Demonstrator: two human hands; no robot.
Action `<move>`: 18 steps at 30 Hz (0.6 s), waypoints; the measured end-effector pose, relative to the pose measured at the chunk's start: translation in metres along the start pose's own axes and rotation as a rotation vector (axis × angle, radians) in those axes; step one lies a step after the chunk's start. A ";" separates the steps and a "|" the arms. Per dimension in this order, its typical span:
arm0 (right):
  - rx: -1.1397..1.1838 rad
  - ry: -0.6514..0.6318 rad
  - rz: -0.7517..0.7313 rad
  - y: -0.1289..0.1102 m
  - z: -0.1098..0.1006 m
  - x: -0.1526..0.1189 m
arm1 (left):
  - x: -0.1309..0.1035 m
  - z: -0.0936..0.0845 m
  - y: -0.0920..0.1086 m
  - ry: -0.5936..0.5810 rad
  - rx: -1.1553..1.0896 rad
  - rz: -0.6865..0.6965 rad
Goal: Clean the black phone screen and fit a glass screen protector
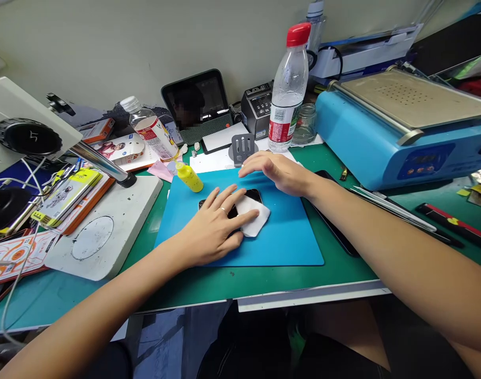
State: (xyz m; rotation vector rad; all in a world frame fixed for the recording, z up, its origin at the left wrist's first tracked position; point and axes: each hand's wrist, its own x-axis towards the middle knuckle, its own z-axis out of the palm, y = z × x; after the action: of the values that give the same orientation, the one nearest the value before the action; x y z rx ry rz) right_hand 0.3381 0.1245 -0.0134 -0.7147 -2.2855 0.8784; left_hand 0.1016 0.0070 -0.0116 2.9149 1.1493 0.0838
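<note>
On a blue mat lies a dark smartphone, partly covered by a white cloth or wipe. My left hand rests over the phone with its fingers spread, the index finger and thumb touching the wipe. A ring is on one finger. Raised above the mat's far side, my right hand is empty with its fingers stretched out to the left, apart from the phone. A small yellow bottle stands beyond my left hand. Behind my right hand is a grey slotted stand.
A blue heating plate machine stands at right, beside tweezers and a red-black knife. A red-capped bottle and a tilted bottle stand behind. At left are a white stand base and stacked boxes.
</note>
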 end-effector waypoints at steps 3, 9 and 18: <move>0.010 0.015 0.003 0.001 -0.001 -0.001 | 0.015 0.002 0.005 0.000 -0.009 0.054; 0.001 0.002 0.000 0.001 -0.003 -0.001 | -0.010 0.001 -0.002 -0.033 0.007 0.038; -0.003 -0.014 0.004 -0.001 -0.002 -0.001 | -0.026 -0.001 -0.003 -0.069 0.000 -0.038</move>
State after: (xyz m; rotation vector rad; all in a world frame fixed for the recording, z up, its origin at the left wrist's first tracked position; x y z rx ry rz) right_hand 0.3396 0.1241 -0.0122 -0.7168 -2.2983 0.8848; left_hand 0.0804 -0.0089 -0.0124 2.8697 1.1929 -0.0175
